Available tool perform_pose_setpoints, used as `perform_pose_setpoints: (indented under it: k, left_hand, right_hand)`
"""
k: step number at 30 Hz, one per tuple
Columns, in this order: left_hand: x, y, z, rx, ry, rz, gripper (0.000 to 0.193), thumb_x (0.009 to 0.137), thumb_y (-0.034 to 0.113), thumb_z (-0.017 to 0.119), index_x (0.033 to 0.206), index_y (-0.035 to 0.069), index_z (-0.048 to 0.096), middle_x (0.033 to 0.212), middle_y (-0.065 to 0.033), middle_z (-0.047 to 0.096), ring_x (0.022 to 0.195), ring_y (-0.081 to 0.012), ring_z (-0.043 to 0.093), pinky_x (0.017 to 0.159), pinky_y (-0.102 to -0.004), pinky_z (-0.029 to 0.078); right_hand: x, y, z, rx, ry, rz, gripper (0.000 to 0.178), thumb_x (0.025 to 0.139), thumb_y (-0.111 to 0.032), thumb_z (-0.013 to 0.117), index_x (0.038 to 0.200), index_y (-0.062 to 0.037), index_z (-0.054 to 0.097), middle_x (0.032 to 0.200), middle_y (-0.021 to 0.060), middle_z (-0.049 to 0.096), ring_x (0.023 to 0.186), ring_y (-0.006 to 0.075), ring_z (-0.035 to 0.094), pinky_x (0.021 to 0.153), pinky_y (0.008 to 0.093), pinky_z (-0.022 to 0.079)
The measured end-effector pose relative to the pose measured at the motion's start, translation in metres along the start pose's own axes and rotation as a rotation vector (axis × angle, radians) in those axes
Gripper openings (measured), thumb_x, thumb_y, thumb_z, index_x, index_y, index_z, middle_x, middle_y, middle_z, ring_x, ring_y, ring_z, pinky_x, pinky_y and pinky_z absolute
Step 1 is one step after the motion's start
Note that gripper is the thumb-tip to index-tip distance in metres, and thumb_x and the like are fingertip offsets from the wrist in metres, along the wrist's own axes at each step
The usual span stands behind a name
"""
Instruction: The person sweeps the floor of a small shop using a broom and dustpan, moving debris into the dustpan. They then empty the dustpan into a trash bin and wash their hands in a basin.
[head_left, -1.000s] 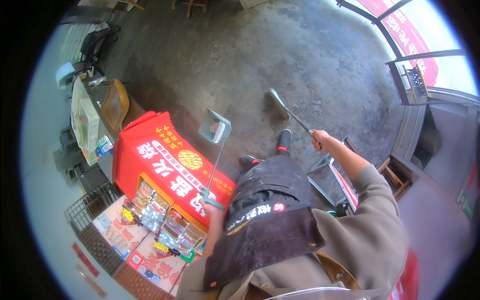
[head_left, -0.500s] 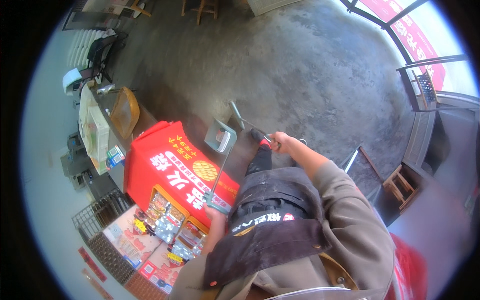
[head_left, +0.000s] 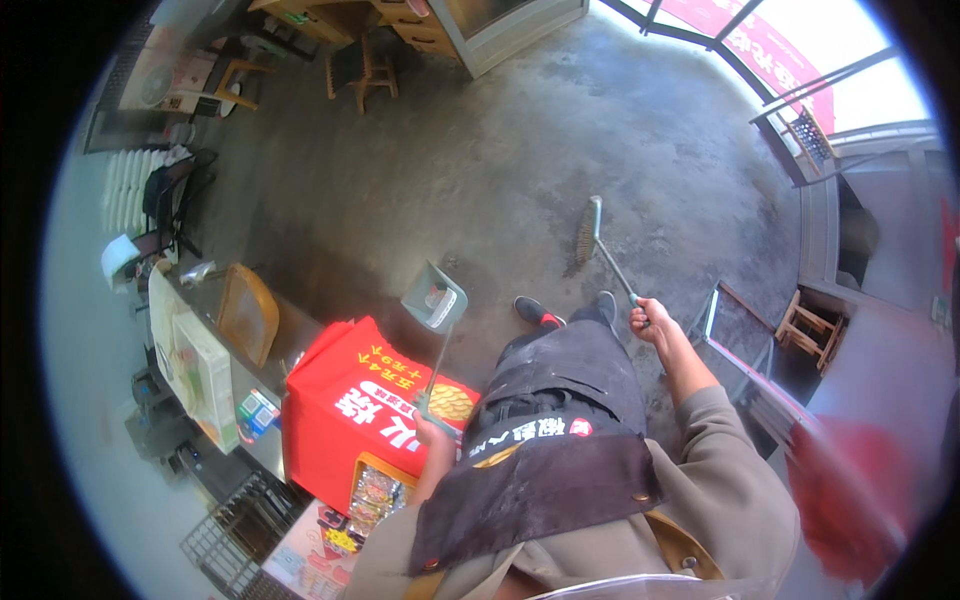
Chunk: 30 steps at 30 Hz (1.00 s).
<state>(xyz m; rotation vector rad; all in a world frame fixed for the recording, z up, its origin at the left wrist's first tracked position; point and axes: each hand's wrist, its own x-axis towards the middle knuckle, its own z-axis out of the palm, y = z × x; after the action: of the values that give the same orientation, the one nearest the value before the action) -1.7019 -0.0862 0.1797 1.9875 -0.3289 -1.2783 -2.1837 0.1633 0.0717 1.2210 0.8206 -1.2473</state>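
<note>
My left hand [head_left: 436, 437] is closed around the handle of a grey-green long-handled dustpan [head_left: 459, 304], which hangs low in front of me, left of my feet. My right hand [head_left: 650, 319] grips the handle end of a broom [head_left: 590, 234]. Its bristled head rests on the grey floor ahead of my right shoe, well apart from the dustpan. Both of my shoes show below the dark apron, between the two tools.
A red-draped stand [head_left: 310, 440] with packaged goods is close on my left, beside a wooden chair [head_left: 248, 312] and a counter. A small stool [head_left: 360, 82] and a desk stand far ahead. To the right are a metal frame and a wooden stool [head_left: 808, 327].
My right hand has swung out to the right with the broom, so its head is now away from the dustpan. The whole view has shifted, showing more of the far furniture.
</note>
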Motion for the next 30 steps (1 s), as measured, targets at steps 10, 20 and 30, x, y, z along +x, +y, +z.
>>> perform_pose_setpoints:
  k: [10,20,30]
  left_hand:
    - [0.015,0.047,0.095,0.146,0.093,0.040,0.031,0.087,0.040,0.057,0.077,0.011,0.054,0.068,-0.0001,0.046,0.062,-0.0153,0.051,0.055,-0.0313,0.041]
    - [0.006,0.098,0.190,0.025,-0.176,-0.012,0.035,0.090,0.039,0.047,0.096,0.008,0.059,0.092,-0.0066,0.059,0.085,-0.0212,0.061,0.076,-0.0351,0.050]
    - [-0.005,0.140,0.319,0.283,-0.223,0.104,0.035,0.088,0.038,0.054,0.095,0.004,0.062,0.095,-0.0085,0.062,0.087,-0.0229,0.063,0.077,-0.0364,0.051]
  right_hand:
    - [-0.026,-0.009,0.101,0.061,-0.419,0.231,0.039,0.098,-0.035,0.045,0.068,-0.0113,0.037,0.055,-0.0055,0.034,0.040,0.0038,0.031,0.036,0.0201,0.023]
    - [0.111,-0.100,0.403,-0.285,-0.173,0.012,0.019,0.095,-0.020,0.050,0.082,-0.0083,0.043,0.061,-0.0011,0.046,0.044,0.0043,0.037,0.038,0.0185,0.024]
    - [0.073,-0.200,0.225,0.360,-0.297,-0.099,0.006,0.092,-0.009,0.052,0.088,-0.0119,0.048,0.058,-0.0028,0.037,0.043,0.0030,0.030,0.034,0.0169,0.021]
